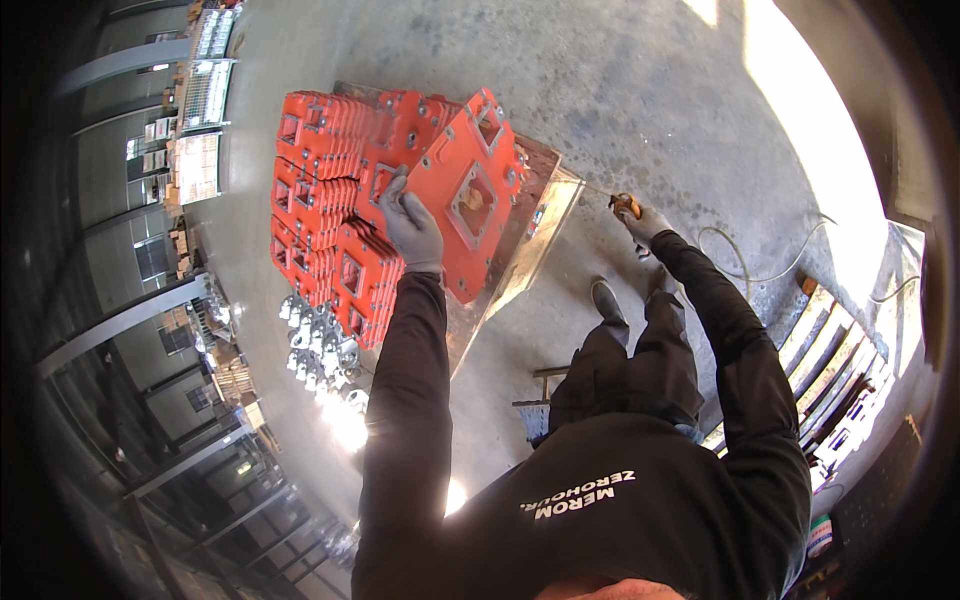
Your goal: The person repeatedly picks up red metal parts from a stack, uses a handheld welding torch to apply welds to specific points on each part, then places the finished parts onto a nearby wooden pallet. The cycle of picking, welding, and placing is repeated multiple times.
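Observation:
My left hand [411, 229], in a grey glove, is at the left edge of a red metal cover plate [442, 202], fingers curled around that edge. The plate is tilted and has two framed rectangular openings and several bolt holes. Behind and left of it stand stacks of similar red plates [315, 180] on a worn pallet or crate [517, 255]. To the right of the crate, my gloved right hand [646, 225] grips an orange-brown hand tool [624, 204], which looks like an air blow gun. Its thin nozzle points toward the crate; the fingers partly hide its body.
A thin hose [742, 276] loops over the concrete floor [600, 90] at right. Shiny metal castings [319, 341] lie beyond the stacks. A small stool [534, 416] stands beside my legs. Slatted wood [817, 352] lies at right; loaded shelving [206, 94] lines the far left.

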### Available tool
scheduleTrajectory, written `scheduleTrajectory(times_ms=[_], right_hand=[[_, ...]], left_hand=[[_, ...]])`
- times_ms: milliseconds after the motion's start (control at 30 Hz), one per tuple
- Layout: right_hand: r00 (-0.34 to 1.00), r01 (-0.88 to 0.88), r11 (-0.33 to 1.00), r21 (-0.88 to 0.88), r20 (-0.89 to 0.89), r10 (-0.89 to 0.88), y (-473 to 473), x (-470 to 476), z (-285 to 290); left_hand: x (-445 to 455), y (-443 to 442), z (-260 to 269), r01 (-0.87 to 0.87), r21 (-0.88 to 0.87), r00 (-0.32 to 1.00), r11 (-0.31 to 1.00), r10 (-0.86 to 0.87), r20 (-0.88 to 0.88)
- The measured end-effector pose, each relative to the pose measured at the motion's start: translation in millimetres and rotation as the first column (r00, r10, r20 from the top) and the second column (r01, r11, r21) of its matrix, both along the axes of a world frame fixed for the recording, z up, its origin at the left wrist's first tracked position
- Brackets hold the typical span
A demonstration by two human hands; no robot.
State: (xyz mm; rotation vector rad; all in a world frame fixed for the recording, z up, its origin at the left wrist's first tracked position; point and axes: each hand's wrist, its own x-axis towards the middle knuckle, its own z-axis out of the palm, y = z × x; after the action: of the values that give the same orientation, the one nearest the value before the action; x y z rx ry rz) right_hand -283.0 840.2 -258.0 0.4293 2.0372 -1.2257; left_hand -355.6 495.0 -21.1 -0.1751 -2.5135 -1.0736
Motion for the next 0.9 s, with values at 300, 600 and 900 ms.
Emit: scheduleTrajectory(times_ms=[300,600,900], right_hand=[[0.986,0.135,0.988,0.079,-0.113,-0.125,-11.5,-11.8,-22.1],[0.996,0.071,0.997,0.038,0.047,-0.073,-9.6,-17.1,-49.7],[0.956,0.291,0.866,-0.407,0.099,-0.275,-1.7,22.3,34.4]], left_hand=[[-0.2,0.1,-4.5,-0.02,0.014,0.999,1.0,0.019,0.05],[0.7,0.4,-2.6,0.008,0.067,0.999,0.998,-0.01,0.038],[-6.1,0.3,0.2,0.032,-0.003,0.999,0.999,-0.032,-0.007]])
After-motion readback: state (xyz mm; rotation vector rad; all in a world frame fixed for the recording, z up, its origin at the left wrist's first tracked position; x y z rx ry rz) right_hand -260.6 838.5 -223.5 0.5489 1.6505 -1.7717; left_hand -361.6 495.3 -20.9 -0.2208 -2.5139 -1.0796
